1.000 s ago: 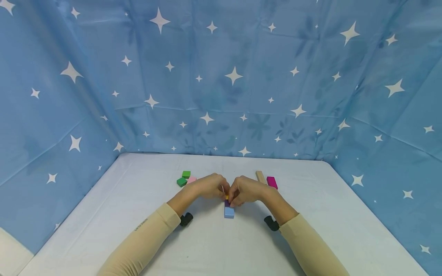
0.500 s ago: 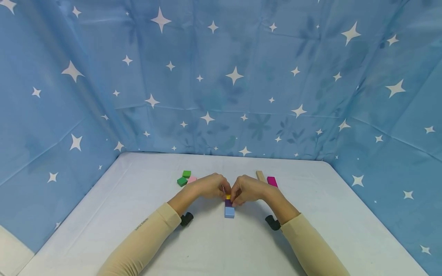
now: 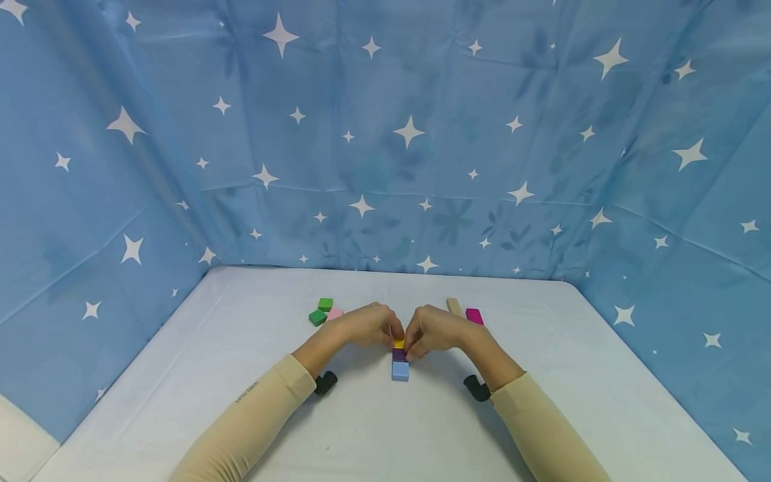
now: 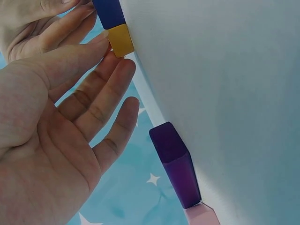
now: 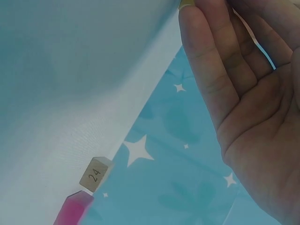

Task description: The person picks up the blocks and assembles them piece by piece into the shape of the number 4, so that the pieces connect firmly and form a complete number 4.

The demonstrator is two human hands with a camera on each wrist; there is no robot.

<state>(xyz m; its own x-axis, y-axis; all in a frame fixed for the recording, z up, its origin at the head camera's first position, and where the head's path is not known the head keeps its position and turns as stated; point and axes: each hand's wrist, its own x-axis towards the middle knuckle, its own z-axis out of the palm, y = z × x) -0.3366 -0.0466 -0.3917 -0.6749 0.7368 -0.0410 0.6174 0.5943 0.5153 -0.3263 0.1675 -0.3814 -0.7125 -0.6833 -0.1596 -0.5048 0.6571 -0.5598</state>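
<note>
A light blue block (image 3: 400,371), a purple block (image 3: 399,355) and a yellow block (image 3: 399,344) form a short line at mid-table. The left hand (image 3: 369,326) is at the yellow end; in the left wrist view its thumb and fingertips pinch the yellow block (image 4: 121,41), which touches a dark blue-looking block (image 4: 110,13). From the other side, the right hand (image 3: 436,330) has its bent thumb and finger at the purple block's right side, the far contact hidden. A fingertip touches the yellow block (image 5: 186,3) in the right wrist view.
Left of the hands lie a light green block (image 3: 326,304), a dark green block (image 3: 317,317) and a pink block (image 3: 334,313). A wooden block (image 3: 454,307) and a magenta block (image 3: 474,316) lie to the right. A starry curtain (image 3: 385,161) stands behind the table.
The right hand has shifted slightly to the right, showing more of the purple and yellow blocks. The left hand has barely moved.
</note>
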